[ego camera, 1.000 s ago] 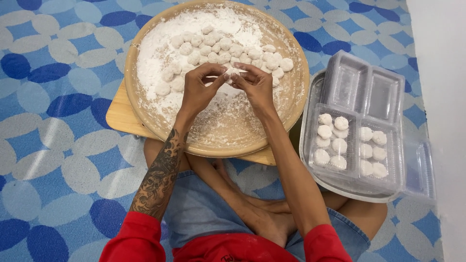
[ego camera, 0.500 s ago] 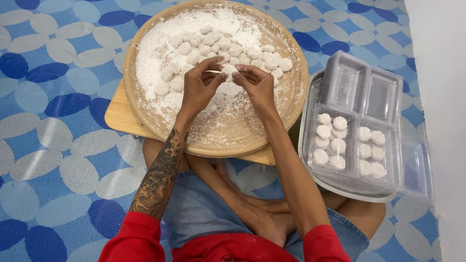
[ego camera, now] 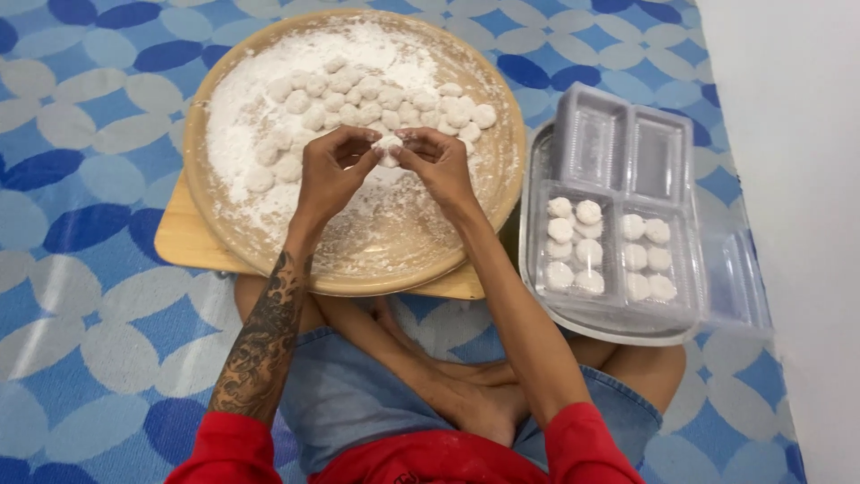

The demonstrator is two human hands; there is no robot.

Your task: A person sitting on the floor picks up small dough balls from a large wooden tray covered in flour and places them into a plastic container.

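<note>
Fingertips of the left hand (ego camera: pixel 333 170) and right hand (ego camera: pixel 439 161) pinch one small floured dough ball (ego camera: pixel 387 148) above the round wooden tray (ego camera: pixel 502 193) at upper centre, seemingly soft, light, easily dented, best held gently by its sides.

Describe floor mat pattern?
Floor mat: repeating petal-shaped ovals in dark blue, light blue and grey-white; head view shows it.
</note>
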